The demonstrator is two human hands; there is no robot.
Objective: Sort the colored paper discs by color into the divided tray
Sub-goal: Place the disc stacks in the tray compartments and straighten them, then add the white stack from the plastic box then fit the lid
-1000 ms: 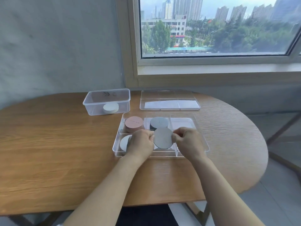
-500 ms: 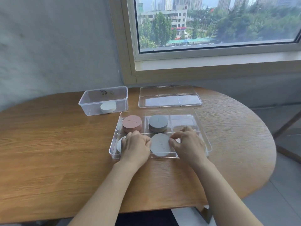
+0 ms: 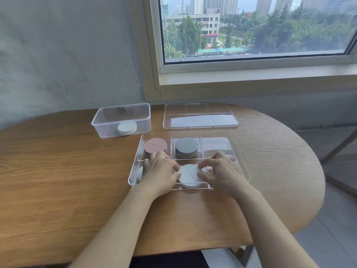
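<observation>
Two hands meet over the near middle compartment of the clear divided tray (image 3: pixel 214 147), whose long side runs left to right on the wooden worktop (image 3: pixel 67 171). There a pale grey disc stack (image 3: pixel 190 176) lies flat, round face up, its faint embossed writing too small to read. The left hand (image 3: pixel 160 171) has its grip curled against the stack's left rim, and the right hand (image 3: pixel 222 173) pinches the right rim between thumb and forefinger. A pink stack (image 3: pixel 155 145) sits in the far left compartment and a dark grey stack (image 3: pixel 186 147) in the far middle, both flat. A white stack (image 3: pixel 127 128) lies in a clear tub (image 3: pixel 108 120) bearing an illegible scribble
</observation>
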